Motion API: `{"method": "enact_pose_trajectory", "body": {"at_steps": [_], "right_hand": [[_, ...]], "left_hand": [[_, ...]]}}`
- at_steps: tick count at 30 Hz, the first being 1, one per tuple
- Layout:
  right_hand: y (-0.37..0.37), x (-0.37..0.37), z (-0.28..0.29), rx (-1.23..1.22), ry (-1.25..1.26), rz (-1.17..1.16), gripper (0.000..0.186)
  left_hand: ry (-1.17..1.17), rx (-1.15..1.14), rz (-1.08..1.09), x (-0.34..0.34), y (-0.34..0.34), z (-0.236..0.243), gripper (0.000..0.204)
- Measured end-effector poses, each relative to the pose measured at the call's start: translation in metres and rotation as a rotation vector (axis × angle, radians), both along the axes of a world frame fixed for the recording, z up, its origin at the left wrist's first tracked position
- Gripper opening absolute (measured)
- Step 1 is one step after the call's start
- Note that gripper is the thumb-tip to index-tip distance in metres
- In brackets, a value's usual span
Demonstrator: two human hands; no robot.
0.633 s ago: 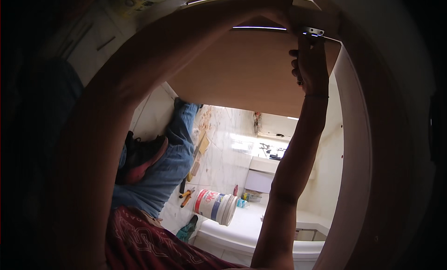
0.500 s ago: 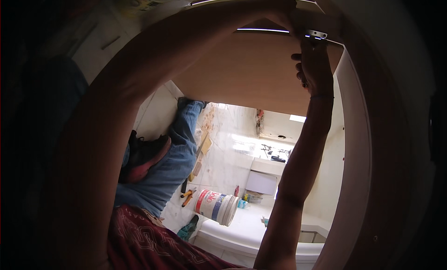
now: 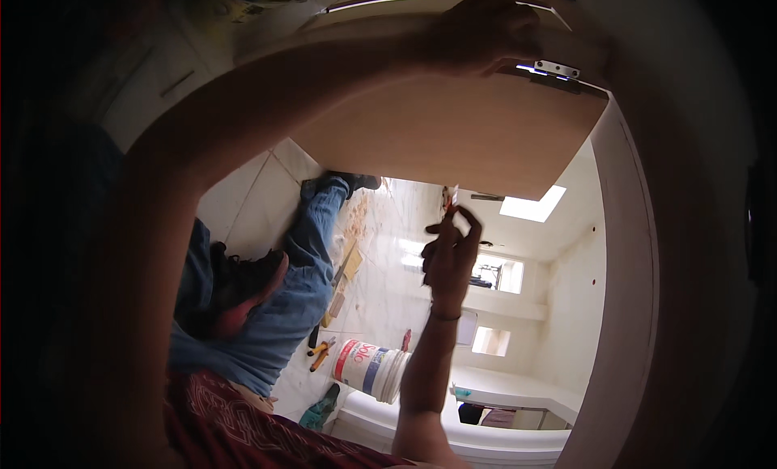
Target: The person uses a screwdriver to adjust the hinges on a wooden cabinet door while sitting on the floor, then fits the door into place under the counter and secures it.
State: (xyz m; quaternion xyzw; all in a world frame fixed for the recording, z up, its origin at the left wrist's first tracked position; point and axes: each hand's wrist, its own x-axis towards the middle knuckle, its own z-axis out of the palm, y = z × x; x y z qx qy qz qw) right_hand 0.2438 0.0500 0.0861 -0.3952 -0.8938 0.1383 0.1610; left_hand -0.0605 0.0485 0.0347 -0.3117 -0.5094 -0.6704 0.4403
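Note:
At the top, my left hand (image 3: 486, 36) has its fingers curled over the edge of a light brown wooden panel (image 3: 429, 137), just left of a metal hinge (image 3: 557, 70) with screw holes. My right hand (image 3: 449, 246) is lower, below the panel's bottom edge, with a small thin object (image 3: 454, 199) pinched at its fingertips, too small to make out. The panel sits inside a white frame (image 3: 627, 291).
My jeans-clad legs (image 3: 283, 323) and dark shoe (image 3: 247, 287) lie on the left over white tiles (image 3: 247, 194). A white bucket (image 3: 364, 368), orange-handled tools (image 3: 322, 354) and wood pieces (image 3: 344, 279) lie on the floor. A white ledge (image 3: 502, 380) runs along the lower right.
My right hand has moved down and left, away from the hinge, with a small object at its fingertips. My left hand has shifted slightly down and now shows more of its curled fingers.

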Motion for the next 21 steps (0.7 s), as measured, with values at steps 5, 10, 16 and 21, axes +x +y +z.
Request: {"method": "enact_pose_trajectory", "body": {"at_steps": [5, 10, 16, 21], "right_hand": [[0.02, 0.053, -0.045, -0.179, -0.016, -0.186, 0.044], [0.024, 0.064, -0.072, -0.261, -0.041, -0.193, 0.04], [0.018, 0.048, -0.086, -0.322, -0.003, -0.069, 0.039], [0.013, 0.052, -0.092, -0.326, -0.016, -0.034, 0.035]], "left_hand": [[0.126, -0.069, -0.059, -0.012, 0.005, -0.004, 0.02], [0.118, -0.126, -0.096, -0.009, 0.001, 0.003, 0.018], [0.127, -0.265, -0.074, -0.01, -0.01, 0.01, 0.019], [0.128, -0.142, -0.065, -0.02, 0.0, 0.006, 0.025]]}}
